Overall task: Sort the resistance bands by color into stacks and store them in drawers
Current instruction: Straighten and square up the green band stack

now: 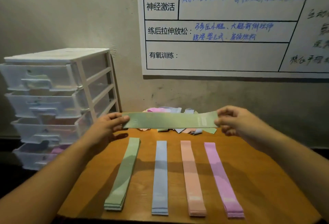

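Observation:
A green band (169,120) is stretched flat and level above the wooden table (263,174). My left hand (106,125) pinches its left end and my right hand (231,120) pinches its right end. Below it lie four neat stacks running front to back: green stack (124,174), blue stack (160,177), peach stack (192,177) and pink stack (222,179). A loose pile of mixed bands (170,110) lies at the table's far edge, partly hidden behind the held band.
A white plastic drawer unit (58,99) with several translucent drawers stands left of the table; coloured bands show faintly inside. A whiteboard chart (222,27) hangs on the wall behind. The table's front and side edges drop to dark floor.

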